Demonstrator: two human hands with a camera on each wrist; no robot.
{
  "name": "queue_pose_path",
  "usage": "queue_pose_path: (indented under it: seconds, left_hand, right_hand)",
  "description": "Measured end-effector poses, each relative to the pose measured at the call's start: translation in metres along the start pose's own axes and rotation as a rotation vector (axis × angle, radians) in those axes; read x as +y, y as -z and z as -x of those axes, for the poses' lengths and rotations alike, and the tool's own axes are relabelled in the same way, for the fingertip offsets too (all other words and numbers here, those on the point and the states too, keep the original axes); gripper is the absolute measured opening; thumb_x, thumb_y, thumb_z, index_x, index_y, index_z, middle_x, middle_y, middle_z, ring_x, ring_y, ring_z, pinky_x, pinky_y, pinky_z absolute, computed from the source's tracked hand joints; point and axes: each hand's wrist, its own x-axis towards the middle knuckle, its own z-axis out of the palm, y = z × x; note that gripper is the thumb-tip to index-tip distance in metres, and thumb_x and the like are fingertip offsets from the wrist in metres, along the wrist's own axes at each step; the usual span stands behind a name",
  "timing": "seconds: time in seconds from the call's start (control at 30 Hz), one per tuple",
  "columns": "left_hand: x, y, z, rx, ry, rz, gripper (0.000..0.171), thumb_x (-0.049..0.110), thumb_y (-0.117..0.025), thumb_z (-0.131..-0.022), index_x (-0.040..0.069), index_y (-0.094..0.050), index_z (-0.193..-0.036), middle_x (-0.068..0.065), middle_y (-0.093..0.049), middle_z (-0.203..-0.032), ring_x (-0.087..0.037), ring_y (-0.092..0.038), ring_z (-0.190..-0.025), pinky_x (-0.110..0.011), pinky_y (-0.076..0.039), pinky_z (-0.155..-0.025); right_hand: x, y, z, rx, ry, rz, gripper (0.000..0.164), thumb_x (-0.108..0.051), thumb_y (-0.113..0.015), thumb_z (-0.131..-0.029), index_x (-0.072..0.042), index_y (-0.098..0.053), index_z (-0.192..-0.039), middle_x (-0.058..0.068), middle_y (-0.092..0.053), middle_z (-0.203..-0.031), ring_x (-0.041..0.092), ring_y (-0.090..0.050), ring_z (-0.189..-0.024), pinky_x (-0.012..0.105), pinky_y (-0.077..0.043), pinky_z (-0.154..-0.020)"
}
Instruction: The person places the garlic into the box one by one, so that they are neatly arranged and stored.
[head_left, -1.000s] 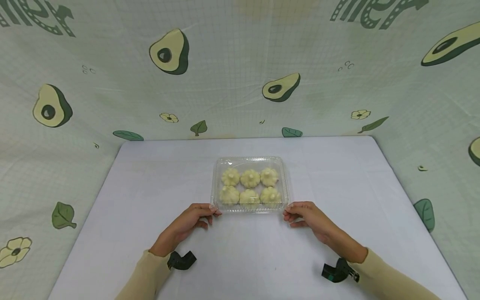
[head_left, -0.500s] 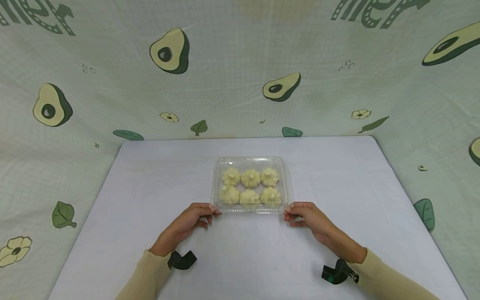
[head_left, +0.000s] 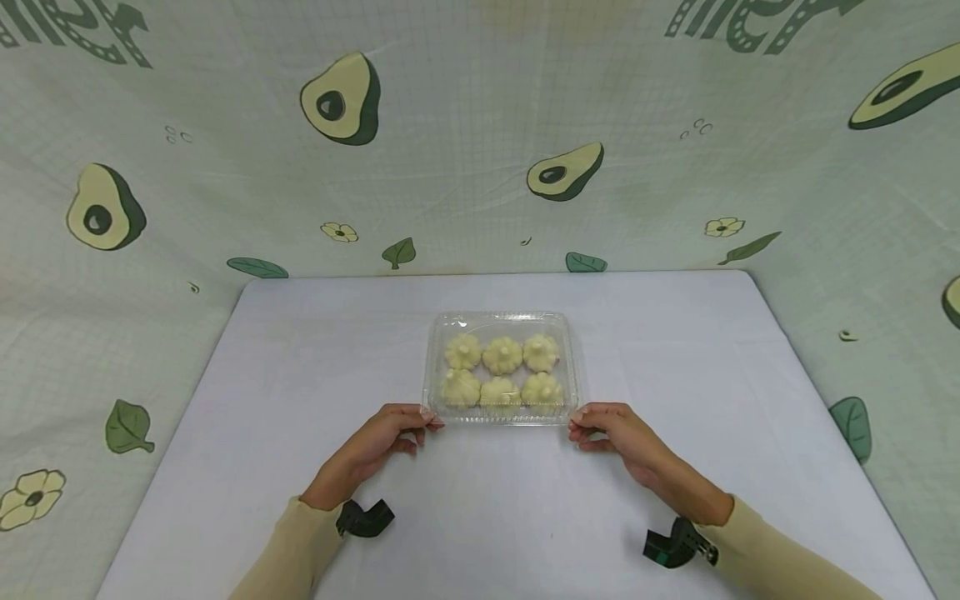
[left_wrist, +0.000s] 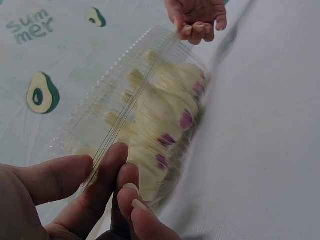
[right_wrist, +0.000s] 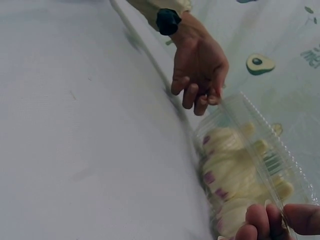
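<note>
A clear plastic clamshell box (head_left: 501, 324) sits near the middle of the white table, its lid down. Inside are several pale garlic bulbs (head_left: 502, 356) in two rows of three, with purple patches low on the bulbs (left_wrist: 186, 120) in the left wrist view. My left hand (head_left: 384, 439) pinches the box's near left corner between thumb and fingers. At the near right corner, my right hand (head_left: 617, 433) pinches the rim the same way. Seen from the right wrist, the stems point up toward the lid edge (right_wrist: 300, 170).
The white tabletop (head_left: 495, 517) stretches in front of and around the box. Behind it hangs a pale green cloth (head_left: 450, 108) printed with avocados and leaves, also covering both sides. A black wrist camera (head_left: 365, 519) sits on the left sleeve, another black camera (head_left: 675, 543) on the right.
</note>
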Motion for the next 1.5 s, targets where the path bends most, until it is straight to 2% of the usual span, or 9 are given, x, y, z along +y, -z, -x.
queue_pose_path:
  seconds: [0.4,0.73,1.5]
  left_hand:
    - [0.0007,0.0007,-0.0002,-0.008,0.008,-0.001,0.039,0.019,-0.054,-0.109,-0.013,-0.068,-0.128,0.001,-0.072,-0.100,-0.010,-0.056,-0.082,-0.024,-0.051,-0.070]
    - [-0.0001,0.0046,-0.0004,-0.019,0.025,-0.012,0.037,0.022,-0.056,-0.109,-0.008,-0.072,-0.124,-0.001,-0.068,-0.095,-0.012,-0.056,-0.082,-0.024,-0.051,-0.068]
    - [0.0026,0.0045,0.0018,-0.017,0.016,-0.016,0.039,0.018,-0.054,-0.109,-0.012,-0.068,-0.129,0.000,-0.072,-0.103,-0.011,-0.055,-0.083,-0.024,-0.051,-0.070]
  right_hand:
    - [0.0011,-0.0005,0.0006,0.003,-0.011,0.013,0.025,-0.015,-0.059,-0.106,0.005,-0.074,-0.105,-0.002,-0.072,-0.088,0.014,-0.068,-0.089,0.031,-0.061,-0.085]
    - [0.0004,-0.0003,0.0012,-0.014,-0.022,0.020,0.026,-0.017,-0.060,-0.106,0.004,-0.075,-0.106,-0.003,-0.073,-0.089,0.014,-0.068,-0.089,0.034,-0.061,-0.087]
    - [0.0027,-0.0009,0.0027,-0.041,-0.028,0.020,0.028,-0.018,-0.059,-0.107,0.005,-0.075,-0.108,-0.002,-0.073,-0.091,0.014,-0.068,-0.088,0.034,-0.062,-0.086]
